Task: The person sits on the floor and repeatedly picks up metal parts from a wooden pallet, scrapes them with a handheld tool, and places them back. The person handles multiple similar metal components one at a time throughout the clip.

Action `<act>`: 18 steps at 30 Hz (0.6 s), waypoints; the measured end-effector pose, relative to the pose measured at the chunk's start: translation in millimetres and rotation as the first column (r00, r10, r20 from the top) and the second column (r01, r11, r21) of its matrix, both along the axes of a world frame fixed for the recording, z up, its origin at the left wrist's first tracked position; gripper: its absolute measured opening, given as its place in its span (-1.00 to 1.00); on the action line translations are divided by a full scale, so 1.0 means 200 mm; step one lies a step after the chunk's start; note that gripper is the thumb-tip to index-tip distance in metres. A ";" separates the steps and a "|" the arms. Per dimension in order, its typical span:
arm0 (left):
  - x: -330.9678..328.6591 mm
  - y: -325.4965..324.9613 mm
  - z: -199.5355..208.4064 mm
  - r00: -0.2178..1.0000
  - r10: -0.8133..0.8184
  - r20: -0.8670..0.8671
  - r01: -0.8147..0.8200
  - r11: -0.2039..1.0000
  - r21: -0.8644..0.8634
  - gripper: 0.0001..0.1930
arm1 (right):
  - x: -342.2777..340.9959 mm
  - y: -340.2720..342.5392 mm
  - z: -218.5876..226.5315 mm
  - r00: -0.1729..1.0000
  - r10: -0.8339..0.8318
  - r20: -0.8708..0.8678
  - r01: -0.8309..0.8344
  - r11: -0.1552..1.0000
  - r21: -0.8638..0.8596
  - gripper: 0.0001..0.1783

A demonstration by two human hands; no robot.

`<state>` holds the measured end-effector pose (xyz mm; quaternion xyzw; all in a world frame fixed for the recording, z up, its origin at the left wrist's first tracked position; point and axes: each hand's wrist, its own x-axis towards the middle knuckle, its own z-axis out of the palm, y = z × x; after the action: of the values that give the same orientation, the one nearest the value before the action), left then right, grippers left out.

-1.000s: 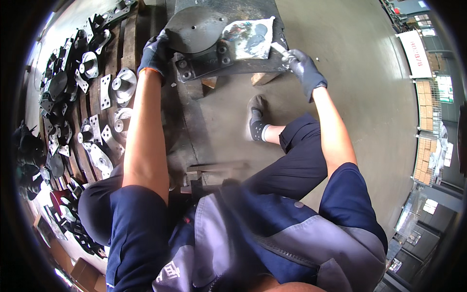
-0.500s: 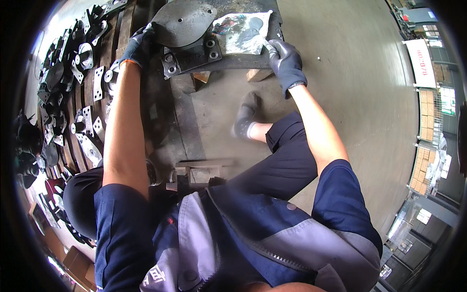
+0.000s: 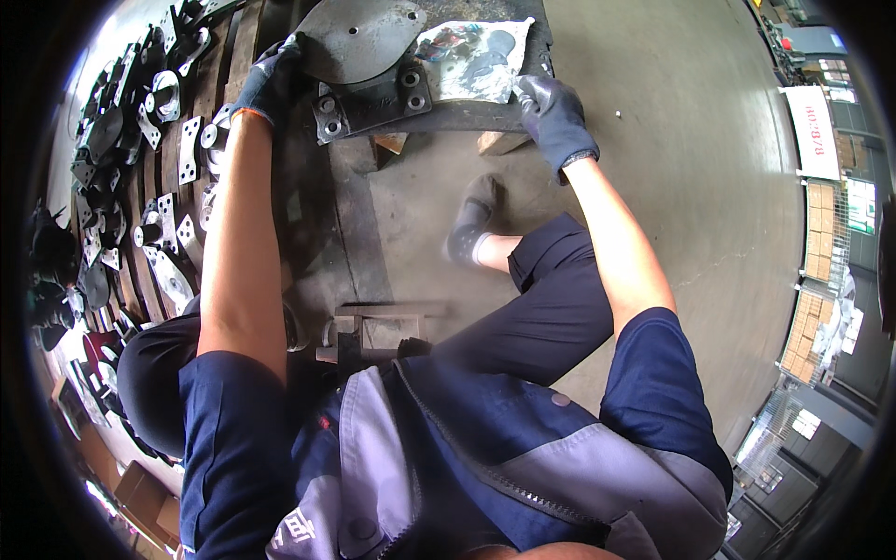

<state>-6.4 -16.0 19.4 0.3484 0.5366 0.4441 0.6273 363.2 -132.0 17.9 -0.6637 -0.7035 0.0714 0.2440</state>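
Your left fingers (image 3: 282,58) curl, grip hidden, at the left end of a flat grey holed plate (image 3: 359,49) by the counter's (image 3: 467,116) left edge, long axis slanting rightward and away; your right fingers (image 3: 534,93) pinch something pale (image 3: 517,85).

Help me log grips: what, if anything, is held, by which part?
Left hand at the round plate, by its left edge; right hand at the white sheet, by its corner. Whether either grips cannot be told.

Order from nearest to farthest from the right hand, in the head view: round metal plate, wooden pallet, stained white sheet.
1. Stained white sheet, beside the right hand.
2. Round metal plate, farther left.
3. Wooden pallet, far left.
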 end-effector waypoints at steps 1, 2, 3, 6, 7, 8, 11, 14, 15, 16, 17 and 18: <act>-0.01 0.01 -0.01 1.000 -0.021 -0.014 0.021 1.000 0.009 -0.68 | 0.01 0.00 -0.01 1.000 0.016 -0.002 -0.016 1.000 -0.003 -0.71; -0.01 0.01 -0.01 1.000 -0.009 -0.004 0.009 1.000 0.003 -0.69 | 0.02 0.01 -0.02 1.000 0.030 -0.004 -0.030 1.000 -0.005 -0.71; 0.00 0.01 -0.01 1.000 0.003 0.005 -0.003 1.000 -0.003 -0.70 | 0.03 0.01 -0.03 0.999 0.034 -0.018 -0.034 0.999 -0.008 -0.72; 0.02 -0.01 0.01 0.999 0.017 0.034 -0.017 1.000 -0.008 -0.71 | 0.06 0.02 -0.06 0.997 0.047 -0.053 -0.048 0.999 -0.022 -0.74; 0.03 -0.01 0.01 0.999 0.018 0.044 -0.018 1.000 -0.008 -0.71 | 0.07 0.02 -0.06 0.997 0.052 -0.059 -0.054 0.998 -0.032 -0.75; 0.02 0.00 0.01 0.996 0.025 0.081 -0.023 0.999 -0.023 -0.71 | 0.06 0.03 -0.05 0.996 0.061 -0.066 -0.064 0.997 -0.036 -0.76; 0.00 0.04 -0.06 0.981 0.025 0.193 -0.021 1.000 -0.021 -0.72 | 0.05 0.02 -0.01 0.989 0.145 0.025 -0.141 0.984 -0.113 -0.75; -0.03 0.05 -0.10 0.987 0.007 0.162 -0.008 1.000 0.010 -0.71 | 0.02 0.02 -0.02 0.981 0.190 0.046 -0.187 0.981 -0.057 -0.77; -0.04 0.06 -0.10 0.994 0.014 0.110 -0.012 1.000 -0.012 -0.72 | -0.01 0.01 0.03 0.982 0.184 0.044 -0.178 0.977 -0.119 -0.78; -0.05 0.07 -0.12 0.992 -0.002 0.127 0.003 1.000 -0.007 -0.72 | -0.02 -0.01 0.03 0.991 0.135 0.002 -0.134 0.987 -0.085 -0.78; -0.05 0.07 -0.12 0.989 -0.018 0.148 0.018 1.000 -0.002 -0.72 | -0.02 -0.02 0.03 0.995 0.087 -0.038 -0.089 0.995 -0.054 -0.79; -0.06 0.08 -0.13 0.985 -0.032 0.168 0.033 0.999 0.002 -0.72 | -0.02 -0.02 0.03 0.996 0.042 -0.081 -0.044 0.999 -0.026 -0.79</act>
<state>-17.5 -0.4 -6.7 0.3182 0.4761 0.4614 0.6776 358.2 -136.3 24.8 -0.6484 -0.7061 0.1128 0.2613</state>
